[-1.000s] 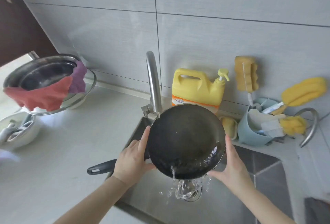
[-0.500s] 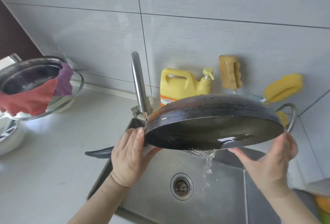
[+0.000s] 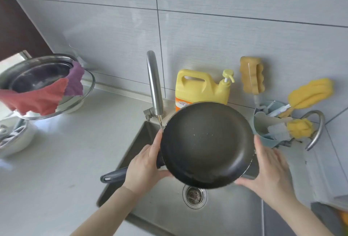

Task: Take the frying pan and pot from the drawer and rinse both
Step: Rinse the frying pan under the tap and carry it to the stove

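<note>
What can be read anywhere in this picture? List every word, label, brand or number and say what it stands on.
Yellow detergent jug: an orange and white label with a small red logo shows at its base above the frying pan, but the print is too small and blurred to read.
Frying pan, faucet, sink, sponges and blue caddy: no text visible.
Nothing legible elsewhere.

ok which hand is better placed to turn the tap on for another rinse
Left. The left hand holds the frying pan rim right below the tap; the right hand is across the pan.
</note>
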Demonstrator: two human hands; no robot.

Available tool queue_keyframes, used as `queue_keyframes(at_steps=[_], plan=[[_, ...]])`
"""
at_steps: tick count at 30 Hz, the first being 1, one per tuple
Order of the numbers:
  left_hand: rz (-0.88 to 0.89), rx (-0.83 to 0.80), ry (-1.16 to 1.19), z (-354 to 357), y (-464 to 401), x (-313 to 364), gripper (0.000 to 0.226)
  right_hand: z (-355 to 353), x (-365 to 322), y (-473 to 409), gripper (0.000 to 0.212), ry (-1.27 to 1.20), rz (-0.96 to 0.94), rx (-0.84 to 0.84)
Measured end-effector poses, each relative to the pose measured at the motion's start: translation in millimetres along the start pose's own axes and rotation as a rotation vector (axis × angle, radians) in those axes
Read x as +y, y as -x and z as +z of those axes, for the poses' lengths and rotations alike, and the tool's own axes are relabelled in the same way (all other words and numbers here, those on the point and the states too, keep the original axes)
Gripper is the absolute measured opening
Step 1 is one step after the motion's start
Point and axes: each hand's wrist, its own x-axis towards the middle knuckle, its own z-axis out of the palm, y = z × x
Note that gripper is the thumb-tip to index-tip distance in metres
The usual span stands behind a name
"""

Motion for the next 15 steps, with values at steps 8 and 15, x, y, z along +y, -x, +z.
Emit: queue_keyframes(at_steps=[8, 15], plan=[[-0.285, -0.75, 0.347, -20.8, -2.4, -45.7, 0.119, 34.4, -22.9, -0.7, 0.149, -0.487, 0.268, -0.682], [-0.266, -1.036, 0.094, -93.8, -34.2, -50.9, 0.089, 70.0, -71.5, 20.6, 0.109, -0.912, 0.301, -0.83]])
